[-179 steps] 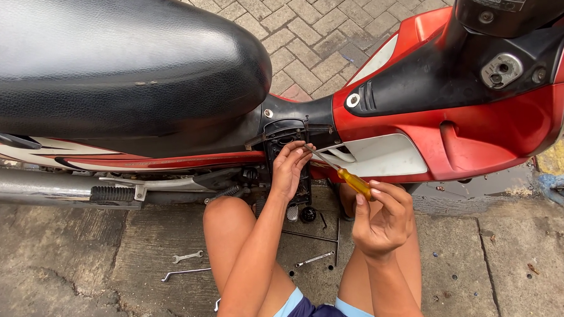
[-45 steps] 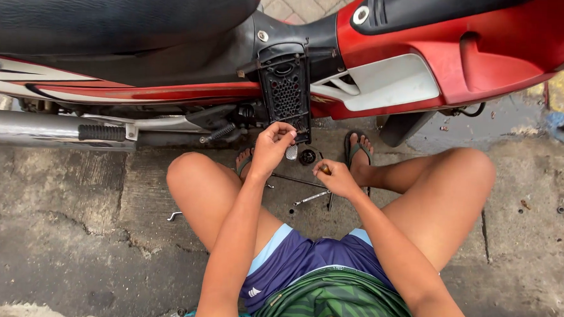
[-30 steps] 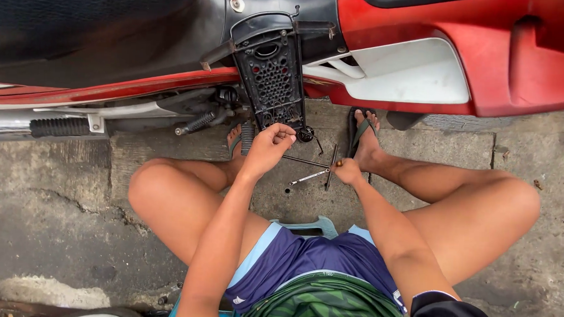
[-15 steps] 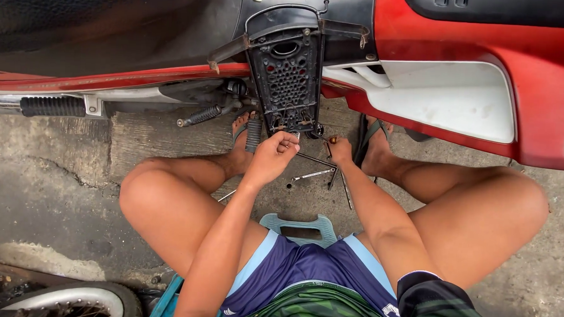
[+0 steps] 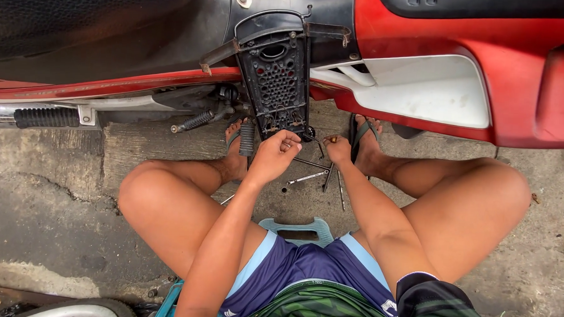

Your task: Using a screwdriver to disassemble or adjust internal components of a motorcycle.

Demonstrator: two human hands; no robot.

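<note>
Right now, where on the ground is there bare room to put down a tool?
Bare concrete lies left of the left knee, below the footpeg. More lies right of the right knee, under the red panel. Between the feet it is crowded: both hands, left and right, and loose wrenches.

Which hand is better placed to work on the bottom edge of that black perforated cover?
Probably the left. The left hand already touches the lower edge of the black perforated cover. The right hand sits lower, beside the sandalled foot, above the wrenches on the ground, apart from the cover.
</note>
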